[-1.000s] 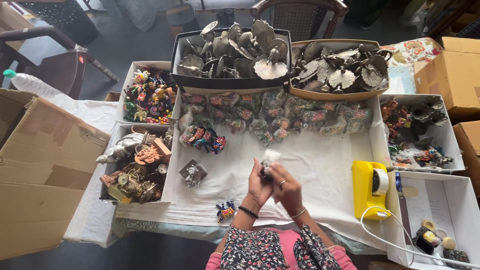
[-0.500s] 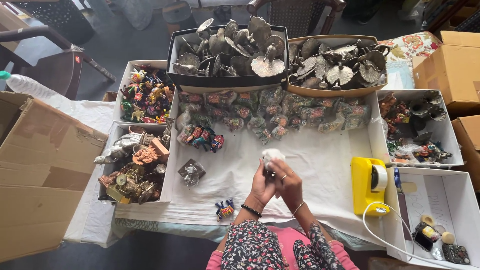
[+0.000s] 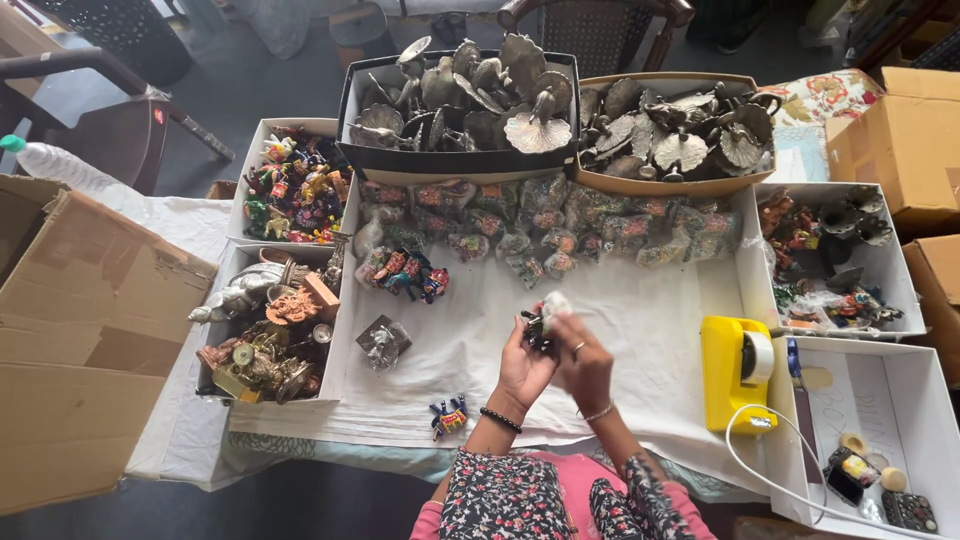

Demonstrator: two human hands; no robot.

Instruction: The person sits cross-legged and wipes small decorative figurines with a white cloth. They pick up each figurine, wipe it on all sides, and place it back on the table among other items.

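From the head camera, both hands meet above the middle of the white-clothed counter (image 3: 640,330). The left hand (image 3: 524,368) is cupped palm-up under a small dark figurine (image 3: 535,328), its fingers curled round the base. The right hand (image 3: 585,362), with a ring on one finger, pinches a pale scrap of wrapping (image 3: 556,303) at the top of the piece; whether it is plastic or paper is hard to tell. So both hands are closed on the same small object, held clear of the cloth.

Doing this handling well probably means keeping the figurine steady in the left palm while the right works the wrapping with fingertips only, low over the cloth so a slip costs little.

Around them: a wrapped packet (image 3: 382,342) and a blue and red toy animal (image 3: 449,416) lie to the left, well apart from the hands. A yellow tape dispenser (image 3: 738,370) stands to the right. A row of bagged figurines (image 3: 560,225) runs along the far side, behind which two boxes hold grey metal pieces (image 3: 470,95). White trays of colourful figures (image 3: 295,185) and brass items (image 3: 265,340) sit at the left.
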